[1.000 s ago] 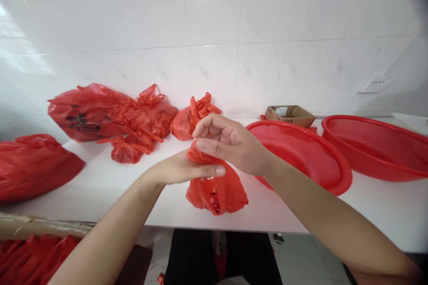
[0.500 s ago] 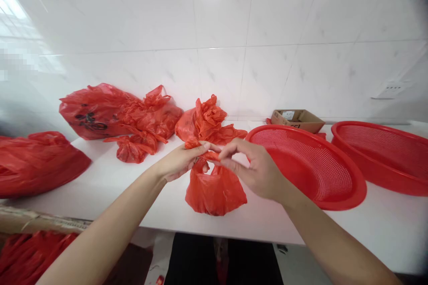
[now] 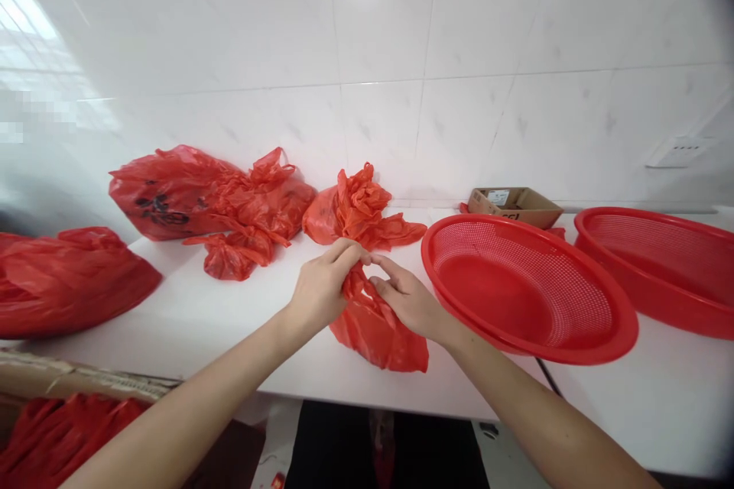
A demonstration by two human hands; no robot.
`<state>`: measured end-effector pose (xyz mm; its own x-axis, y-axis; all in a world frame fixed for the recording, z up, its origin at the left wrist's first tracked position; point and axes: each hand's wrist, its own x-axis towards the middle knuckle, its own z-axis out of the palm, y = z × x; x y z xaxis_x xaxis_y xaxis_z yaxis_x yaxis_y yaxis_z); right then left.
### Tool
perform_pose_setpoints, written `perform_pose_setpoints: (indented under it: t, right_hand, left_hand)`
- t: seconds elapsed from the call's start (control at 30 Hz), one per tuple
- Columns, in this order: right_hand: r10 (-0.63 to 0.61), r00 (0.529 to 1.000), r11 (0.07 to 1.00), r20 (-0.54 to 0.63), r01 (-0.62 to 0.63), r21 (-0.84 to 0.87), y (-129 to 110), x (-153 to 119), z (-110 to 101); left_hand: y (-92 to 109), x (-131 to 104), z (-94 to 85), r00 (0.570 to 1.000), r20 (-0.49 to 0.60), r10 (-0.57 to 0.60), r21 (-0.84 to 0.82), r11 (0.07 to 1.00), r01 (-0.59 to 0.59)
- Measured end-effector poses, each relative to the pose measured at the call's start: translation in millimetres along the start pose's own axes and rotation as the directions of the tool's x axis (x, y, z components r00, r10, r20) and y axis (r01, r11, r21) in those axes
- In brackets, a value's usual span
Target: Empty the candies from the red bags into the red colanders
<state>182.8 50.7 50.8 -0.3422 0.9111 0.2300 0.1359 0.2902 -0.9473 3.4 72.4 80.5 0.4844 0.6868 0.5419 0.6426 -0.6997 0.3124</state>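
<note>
Remotely, I watch: left hand (image 3: pixel 326 284) grips the gathered top of a small red plastic bag (image 3: pixel 381 338) | right hand (image 3: pixel 411 302) curls at it, pinch unclear | bag on white tabletop (image 3: pixel 229 315), top bunched, no finished knot visible.

Bright orange-red on the crumpled thin plastic bag (image 3: pixel 381 336) up front, deeper red on the round perforated plastic basket (image 3: pixel 616 336), fine dotted mesh ringing its plain floor! Bold black print splashed across the bulging red plastic bag (image 3: pixel 186 166) behind; brown for the open cardboard box (image 3: pixel 485 205), white label (image 3: pixel 498 197), and faint grey veins streaking the glossy white wall tiles (image 3: pixel 384 23) above a plain white tabletop (image 3: pixel 212 328).
</note>
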Motion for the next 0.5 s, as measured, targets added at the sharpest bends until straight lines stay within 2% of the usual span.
perform_pose_setpoints:
  t: [0.13,0.2,0.27,0.33,0.4,0.5]
  right_hand:
    - [0.031,0.997,0.998,0.076,-0.035,0.061,4.2,-4.9,-5.0]
    - [0.004,0.995,0.999,0.102,-0.008,0.045,5.0,-5.7,-4.2]
    - [-0.056,0.995,0.998,0.081,0.056,-0.009,3.2,-5.1,-0.3]
    - [-0.125,0.992,0.986,0.022,0.127,-0.111,-0.8,-4.2,3.9]
    - [-0.218,0.975,0.937,-0.035,0.2,-0.286,-3.7,-5.8,5.5]
    - [-0.356,0.934,0.772,-0.03,0.276,-0.573,4.5,-20.1,1.2]
  left_hand:
    - [-2.0,-4.6,-4.2,0.998,0.06,0.026,-0.165,0.986,-0.015]
    - [0.0,-6.3,-9.6,0.995,0.095,0.027,-0.216,0.976,-0.006]
    - [2.6,-7.4,-13.9,0.994,0.106,0.026,-0.235,0.972,0.0]
    - [3.8,-8.2,-16.6,0.991,0.134,0.02,-0.256,0.967,0.015]
    - [-0.9,-11.1,-19.0,0.979,0.206,0.004,-0.253,0.966,0.049]
    - [-27.2,-26.1,-25.6,0.938,0.334,-0.096,-0.18,0.97,0.163]
